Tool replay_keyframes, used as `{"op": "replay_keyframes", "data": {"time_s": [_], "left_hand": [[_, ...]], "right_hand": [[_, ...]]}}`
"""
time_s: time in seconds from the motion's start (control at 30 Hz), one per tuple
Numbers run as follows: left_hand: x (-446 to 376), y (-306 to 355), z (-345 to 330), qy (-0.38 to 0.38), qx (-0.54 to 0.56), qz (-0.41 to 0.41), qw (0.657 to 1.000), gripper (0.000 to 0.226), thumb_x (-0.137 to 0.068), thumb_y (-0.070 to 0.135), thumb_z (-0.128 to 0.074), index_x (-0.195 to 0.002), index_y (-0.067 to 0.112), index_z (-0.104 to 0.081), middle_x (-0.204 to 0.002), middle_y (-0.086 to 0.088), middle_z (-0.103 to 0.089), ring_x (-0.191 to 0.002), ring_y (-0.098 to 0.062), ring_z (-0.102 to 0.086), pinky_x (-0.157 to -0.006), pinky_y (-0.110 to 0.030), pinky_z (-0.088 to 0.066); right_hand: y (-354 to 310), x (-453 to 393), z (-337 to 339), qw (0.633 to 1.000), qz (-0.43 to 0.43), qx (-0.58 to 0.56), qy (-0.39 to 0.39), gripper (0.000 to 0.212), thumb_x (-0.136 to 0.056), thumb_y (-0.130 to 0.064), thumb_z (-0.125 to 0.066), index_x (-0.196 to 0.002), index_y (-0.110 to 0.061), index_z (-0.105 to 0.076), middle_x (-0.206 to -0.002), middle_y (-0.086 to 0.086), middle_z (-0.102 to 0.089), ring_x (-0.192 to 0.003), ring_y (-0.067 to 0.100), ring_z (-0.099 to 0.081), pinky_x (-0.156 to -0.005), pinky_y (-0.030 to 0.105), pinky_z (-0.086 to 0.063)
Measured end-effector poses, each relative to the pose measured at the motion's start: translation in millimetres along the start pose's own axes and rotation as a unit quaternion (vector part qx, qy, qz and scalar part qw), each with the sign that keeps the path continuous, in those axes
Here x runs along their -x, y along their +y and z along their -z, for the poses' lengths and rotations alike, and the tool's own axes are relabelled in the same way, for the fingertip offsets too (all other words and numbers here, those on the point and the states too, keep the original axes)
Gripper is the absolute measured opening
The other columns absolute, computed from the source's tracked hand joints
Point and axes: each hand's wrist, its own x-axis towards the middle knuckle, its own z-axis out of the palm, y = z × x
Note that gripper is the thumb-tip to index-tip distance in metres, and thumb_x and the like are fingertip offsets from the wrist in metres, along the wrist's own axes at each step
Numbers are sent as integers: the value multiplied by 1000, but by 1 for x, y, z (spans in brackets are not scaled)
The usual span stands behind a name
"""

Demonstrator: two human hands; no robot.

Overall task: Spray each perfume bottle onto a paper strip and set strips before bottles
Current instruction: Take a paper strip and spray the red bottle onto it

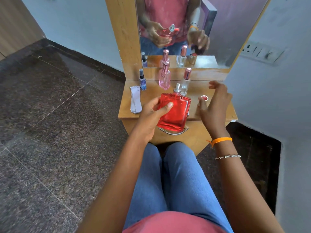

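The left hand (152, 113) is gripping the red bottle (174, 111) by its flat sides, holding it tilted above the table's (218, 115) front edge; a strip from the paper stack (136, 100), lying left of the bottle, probably wants fetching next, with the nozzle (178, 87) aimed away from the mirror (227, 31). The right hand (214, 105) is hovering right of the bottle, fingers spread and empty, beside the red cap (204, 98) on the table.

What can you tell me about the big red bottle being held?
The red bottle is a flat, rectangular, clear container, apparently glass, filled with red liquid. Its silver spray nozzle is uncovered; a red cap lies on the table nearby. The left hand grips it, thumb across its front, tilted slightly, above the table's front edge. The right hand is not touching it.
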Motion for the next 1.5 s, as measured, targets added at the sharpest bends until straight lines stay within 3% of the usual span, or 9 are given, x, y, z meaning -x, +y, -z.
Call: {"op": "replay_keyframes", "data": {"time_s": [0.1,0.2,0.27,0.4,0.53,0.77,1.0,1.2,1.5], "left_hand": [[-4,-1,-1,-15,-1,3,1000,27,-89,12,-57,-116,9,-60,-106,-7,-67,-103,-19,-62,-101,-46,-46],[-8,-1,-3,-36,9,4,999,30,-92,16,-53,-120,8,-58,-113,-12,-66,-108,-23,-62,-99,-44,-48],[-11,-1,-3,-40,15,19,999,31,-95,22,-48,-121,8,-58,-114,-13,-66,-106,-23,-63,-94,-41,-52],[-23,-1,-2,36,-169,3,985,31,-99,33,-39,-112,16,-62,-116,-8,-59,-103,-20,-62,-96,-42,-50],[-44,-4,2,144,-404,-61,901,27,-93,24,-51,-116,15,-61,-120,-7,-52,-112,-21,-51,-99,-33,-41],[-67,-18,-12,148,-626,-28,765,43,-88,33,-58,-124,11,-52,-136,-12,-40,-124,-34,-35,-100,-42,-34],[-69,-25,-14,176,-557,-54,810,20,-89,14,-56,-109,18,-61,-122,-5,-55,-117,-28,-42,-91,-38,-40],[-66,-27,-16,174,-592,-84,782,28,-91,21,-55,-116,9,-58,-122,-10,-53,-117,-29,-43,-87,-37,-41],[-68,-28,-19,216,-572,-76,788,20,-91,7,-50,-108,10,-59,-115,-10,-60,-113,-30,-47,-85,-37,-42]], "right_hand": [[-31,4,12,971,-13,-218,-99,39,-92,-20,-54,-128,-14,-42,-110,-2,-56,-102,2,-54,-90,18,-43],[-41,7,11,920,-2,-290,-265,62,-86,-22,-65,-138,-27,-32,-133,3,-50,-121,11,-52,-100,33,-48],[-39,8,11,914,8,-301,-272,70,-81,-17,-72,-139,-25,-34,-137,6,-46,-119,23,-55,-99,43,-49],[-28,8,20,887,-58,-348,-299,68,-80,-1,-70,-136,-24,-40,-123,9,-57,-96,17,-66,-82,32,-56],[-19,4,29,880,-75,-342,-320,67,-79,4,-70,-134,-23,-44,-104,3,-66,-86,12,-68,-76,28,-57],[-21,6,25,864,-112,-405,-277,65,-77,19,-59,-124,-27,-52,-93,-29,-64,-80,0,-62,-72,21,-56],[-25,12,18,793,-163,-513,-283,56,-75,0,-61,-122,-30,-53,-92,-5,-65,-76,7,-64,-67,24,-57],[-31,19,9,767,-167,-533,-316,64,-59,-32,-86,-117,-34,-59,-111,11,-56,-77,9,-66,-63,27,-57],[-30,16,14,805,-180,-488,-286,51,-73,-5,-66,-117,-28,-54,-86,-7,-70,-74,9,-67,-66,28,-59]]}}
